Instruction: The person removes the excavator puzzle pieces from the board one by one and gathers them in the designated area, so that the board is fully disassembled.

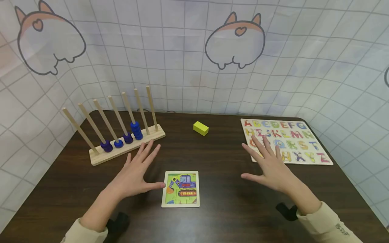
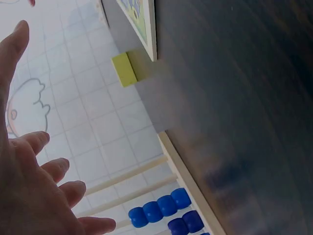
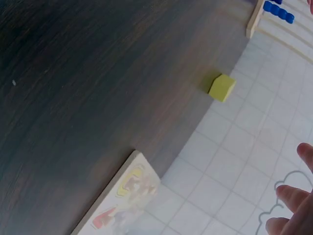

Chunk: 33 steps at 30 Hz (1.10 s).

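My left hand (image 1: 133,175) is held over the table with its fingers spread and holds nothing. In the head view its thumb tip overlaps the left edge of a small jigsaw puzzle (image 1: 182,189) showing a purple digger; the left wrist view shows the hand raised. Beyond its fingers stands a wooden peg rack (image 1: 127,145) with blue beads (image 1: 136,131) on some pegs. The right hand (image 1: 271,170), fingers also spread and holding nothing, hovers by the near left corner of an alphabet board (image 1: 304,160), covering some letters. A yellow block (image 1: 201,128) lies between the two, farther back.
A dark wooden table (image 1: 218,216) carries everything. Behind it and at both sides hangs a white gridded cloth (image 1: 182,50) with cartoon animal drawings. Dark bands (image 1: 287,211) sit at the wrists, near the pale sleeves (image 1: 322,219).
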Available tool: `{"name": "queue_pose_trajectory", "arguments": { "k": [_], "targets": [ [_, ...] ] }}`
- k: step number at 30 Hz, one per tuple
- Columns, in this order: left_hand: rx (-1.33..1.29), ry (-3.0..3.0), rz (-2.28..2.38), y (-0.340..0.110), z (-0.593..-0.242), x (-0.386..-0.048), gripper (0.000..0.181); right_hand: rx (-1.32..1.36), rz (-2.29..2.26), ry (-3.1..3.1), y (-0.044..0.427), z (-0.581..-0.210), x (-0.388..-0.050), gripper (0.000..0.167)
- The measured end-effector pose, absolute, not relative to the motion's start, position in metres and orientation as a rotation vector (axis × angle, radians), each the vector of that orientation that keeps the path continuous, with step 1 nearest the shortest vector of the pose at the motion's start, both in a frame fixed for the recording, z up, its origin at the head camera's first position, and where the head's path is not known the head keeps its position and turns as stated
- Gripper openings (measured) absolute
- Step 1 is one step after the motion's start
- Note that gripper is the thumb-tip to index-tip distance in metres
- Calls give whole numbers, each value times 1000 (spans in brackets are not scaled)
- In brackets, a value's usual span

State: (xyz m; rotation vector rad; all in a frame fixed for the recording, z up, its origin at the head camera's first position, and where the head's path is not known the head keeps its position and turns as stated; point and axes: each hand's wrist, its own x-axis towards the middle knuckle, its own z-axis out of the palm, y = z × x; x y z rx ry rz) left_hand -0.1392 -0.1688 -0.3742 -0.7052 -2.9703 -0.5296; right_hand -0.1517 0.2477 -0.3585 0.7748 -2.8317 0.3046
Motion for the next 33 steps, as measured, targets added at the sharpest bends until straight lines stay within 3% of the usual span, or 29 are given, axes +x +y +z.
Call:
{"name": "queue_pose_trajectory", "arguments": {
  "k": [13, 33],
  "targets": [
    [-690, -2988, -716, -161, -386, -136, 115, 824, 360, -2862, 241, -366, -156, 88],
    [-710, -3050, -973, -148, -402, -135, 108, 862, 523, -2928, 222, -368, -153, 88]
  ]
}}
